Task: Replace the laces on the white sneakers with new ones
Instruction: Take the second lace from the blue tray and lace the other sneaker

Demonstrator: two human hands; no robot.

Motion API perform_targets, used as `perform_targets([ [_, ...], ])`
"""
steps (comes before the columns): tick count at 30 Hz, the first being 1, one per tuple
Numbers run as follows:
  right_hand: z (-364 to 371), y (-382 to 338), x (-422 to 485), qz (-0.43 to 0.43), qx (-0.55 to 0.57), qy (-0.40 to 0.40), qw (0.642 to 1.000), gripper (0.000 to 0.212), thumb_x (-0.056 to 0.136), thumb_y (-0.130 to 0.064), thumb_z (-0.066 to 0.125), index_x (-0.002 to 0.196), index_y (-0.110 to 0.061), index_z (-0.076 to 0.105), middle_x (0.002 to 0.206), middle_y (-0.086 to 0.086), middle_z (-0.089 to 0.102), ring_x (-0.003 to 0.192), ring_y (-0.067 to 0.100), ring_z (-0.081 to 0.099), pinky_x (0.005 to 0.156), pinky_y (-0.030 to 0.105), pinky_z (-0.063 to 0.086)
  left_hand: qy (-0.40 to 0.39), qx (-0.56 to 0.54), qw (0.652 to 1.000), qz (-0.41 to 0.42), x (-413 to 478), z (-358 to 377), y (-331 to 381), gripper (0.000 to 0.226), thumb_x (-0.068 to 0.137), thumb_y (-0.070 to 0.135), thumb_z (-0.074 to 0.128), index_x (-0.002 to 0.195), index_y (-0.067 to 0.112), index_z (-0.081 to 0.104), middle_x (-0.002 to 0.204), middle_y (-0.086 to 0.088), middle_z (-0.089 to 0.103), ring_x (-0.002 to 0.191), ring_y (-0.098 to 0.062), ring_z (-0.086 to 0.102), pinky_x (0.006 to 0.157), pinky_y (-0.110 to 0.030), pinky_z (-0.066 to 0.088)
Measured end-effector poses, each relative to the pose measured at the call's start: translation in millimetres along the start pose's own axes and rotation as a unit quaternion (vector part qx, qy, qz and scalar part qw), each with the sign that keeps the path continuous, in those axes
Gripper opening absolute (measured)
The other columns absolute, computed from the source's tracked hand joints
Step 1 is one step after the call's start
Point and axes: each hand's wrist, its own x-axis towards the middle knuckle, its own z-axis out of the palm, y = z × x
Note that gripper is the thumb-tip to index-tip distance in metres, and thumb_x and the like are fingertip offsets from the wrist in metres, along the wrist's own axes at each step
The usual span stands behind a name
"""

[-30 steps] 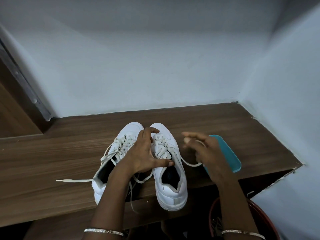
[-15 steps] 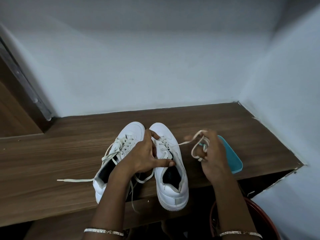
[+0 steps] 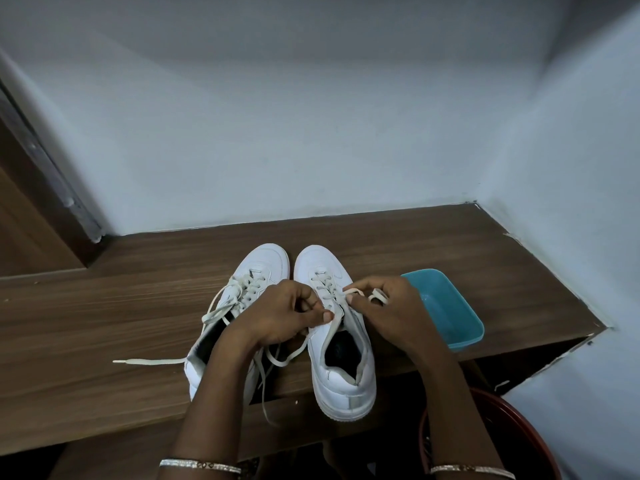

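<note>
Pinching the lace [image 3: 351,291] at the eyelets, your left hand [image 3: 280,313] steadies the sneaker [image 3: 346,382] just beside the tray [image 3: 448,306]; your right hand [image 3: 394,310] pinches its loose end, positioned to pull it out.

Two white sneakers [image 3: 259,268] [image 3: 343,382], two laces [image 3: 221,306] [image 3: 353,292], two hands [image 3: 277,313] [image 3: 391,310], two bangles [image 3: 201,465] [image 3: 471,469], one teal tray [image 3: 464,336], one red tub [image 3: 519,434], one wooden shelf [image 3: 104,306].

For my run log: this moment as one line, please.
left hand: pinches lace | right hand: pinches lace | sneakers: both still laced, on wooden shelf
</note>
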Motion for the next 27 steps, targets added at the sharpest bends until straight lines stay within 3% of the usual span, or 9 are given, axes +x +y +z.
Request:
perform_targets([
  [5,4.4,7.5,3.5,-0.032,-0.036,0.0,0.999,0.007,0.088,-0.025,0.071,0.086,-0.027,0.077,0.075,-0.016,0.073,0.072,-0.002,0.067,0.066,0.017,0.051,-0.005,-0.05,0.999,-0.02,-1.2,-2.7,-1.5,0.022,0.093,0.024,0.067,0.076,0.011,0.066,0.067,-0.005,0.066,0.058,-0.011,0.056,0.057,-0.023,0.044],
  [10,4.5,5.6,2.6,-0.034,0.045,-0.014,0.998,0.011,0.091,-0.028,0.071,0.097,-0.025,0.079,0.078,-0.019,0.073,0.075,-0.003,0.067,0.067,0.011,0.047,0.014,-0.082,0.996,-0.013,-2.7,-7.1,0.9,0.022,0.098,0.014,0.055,0.079,0.013,0.065,0.078,-0.007,0.072,0.071,-0.01,0.067,0.066,-0.028,0.048],
  [14,5.2,8.5,3.5,-0.032,0.017,0.015,0.999,0.01,0.089,-0.03,0.073,0.082,-0.024,0.079,0.073,-0.015,0.073,0.071,0.0,0.067,0.066,0.015,0.048,0.024,-0.099,0.995,-0.01,-3.5,-7.6,2.1,0.023,0.101,0.013,0.049,0.084,0.007,0.064,0.082,-0.005,0.073,0.074,-0.013,0.068,0.071,-0.033,0.046],
  [16,7.1,10.0,3.7,-0.029,-0.012,0.029,0.999,0.013,0.089,-0.03,0.072,0.077,-0.026,0.076,0.072,-0.016,0.072,0.072,-0.002,0.066,0.064,0.01,0.044,0.035,-0.109,0.993,-0.012,-2.7,-7.2,1.0,0.025,0.101,0.013,0.048,0.08,0.009,0.061,0.083,-0.005,0.074,0.074,-0.014,0.068,0.072,-0.036,0.045],
  [22,9.1,11.0,4.3,-0.022,-0.032,0.055,0.998,0.015,0.09,-0.028,0.07,0.076,-0.022,0.073,0.07,-0.013,0.071,0.066,0.001,0.063,0.058,0.011,0.042,0.062,-0.075,0.995,-0.016,-2.9,-6.7,0.5,0.025,0.099,0.013,0.049,0.075,0.012,0.055,0.086,-0.006,0.076,0.077,-0.018,0.073,0.073,-0.037,0.049],
  [27,8.9,11.2,3.2,-0.021,-0.052,0.046,0.997,0.013,0.088,-0.028,0.073,0.076,-0.021,0.072,0.07,-0.01,0.07,0.068,0.003,0.063,0.058,0.011,0.044,0.082,-0.036,0.996,-0.027,-3.8,-4.5,1.9,0.019,0.097,0.014,0.051,0.08,0.007,0.055,0.084,-0.006,0.075,0.071,-0.014,0.072,0.064,-0.03,0.049],
])
